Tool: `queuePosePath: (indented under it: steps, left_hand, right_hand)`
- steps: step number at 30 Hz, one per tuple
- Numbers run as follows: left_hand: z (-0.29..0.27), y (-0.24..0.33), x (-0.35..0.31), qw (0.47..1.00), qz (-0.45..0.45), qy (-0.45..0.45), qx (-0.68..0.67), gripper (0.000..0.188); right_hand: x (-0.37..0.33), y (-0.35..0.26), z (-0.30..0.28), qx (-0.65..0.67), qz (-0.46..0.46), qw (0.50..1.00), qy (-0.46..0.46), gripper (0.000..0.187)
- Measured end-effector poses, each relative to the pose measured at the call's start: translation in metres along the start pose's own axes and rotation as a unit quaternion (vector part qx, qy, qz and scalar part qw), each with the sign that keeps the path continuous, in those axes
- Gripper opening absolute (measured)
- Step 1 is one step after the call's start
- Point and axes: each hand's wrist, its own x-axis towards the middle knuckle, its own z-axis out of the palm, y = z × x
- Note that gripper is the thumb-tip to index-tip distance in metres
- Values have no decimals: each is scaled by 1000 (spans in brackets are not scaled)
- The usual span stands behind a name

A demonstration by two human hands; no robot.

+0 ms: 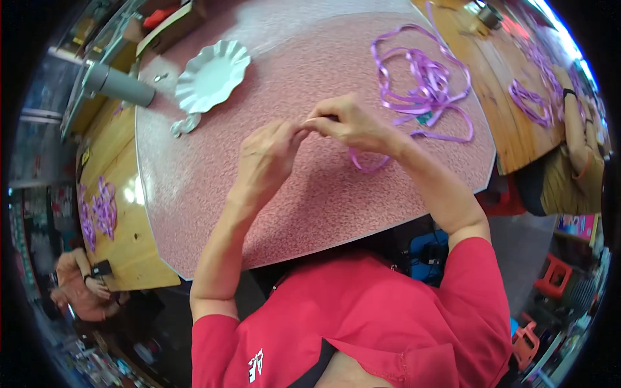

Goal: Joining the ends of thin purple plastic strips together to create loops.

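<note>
My left hand and my right hand meet over the middle of the pink speckled table mat. Both are closed, with thumbs and fingertips pinched together where they touch. Whatever is between the fingertips is hidden or too small to make out. A loose pile of shiny purple ribbon lies just beyond my right hand, with a small green piece among its loops. One ribbon loop curves out on the mat below my right wrist; I cannot tell whether it runs up to the fingers.
A pale fluted dish lies at the far left, beside a grey-green tumbler and a small whitish trinket. More purple ribbon rests on the wooden table at left and right. Other people sit at both sides.
</note>
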Motion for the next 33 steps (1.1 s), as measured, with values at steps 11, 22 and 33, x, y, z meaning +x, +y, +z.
queuePosePath:
  steps: [11,22,33]
  left_hand:
    - [-42,-11,-50,961,-59,-141,-230,12]
    - [7,61,13,800,-20,-198,-566,39]
    - [-36,-31,-51,825,-259,-175,-471,20]
  right_hand:
    - [-13,-26,4,-48,-236,967,-84,21]
    - [-36,-97,-91,85,-221,948,215,23]
    - [-128,45,-181,409,-2,832,374,19]
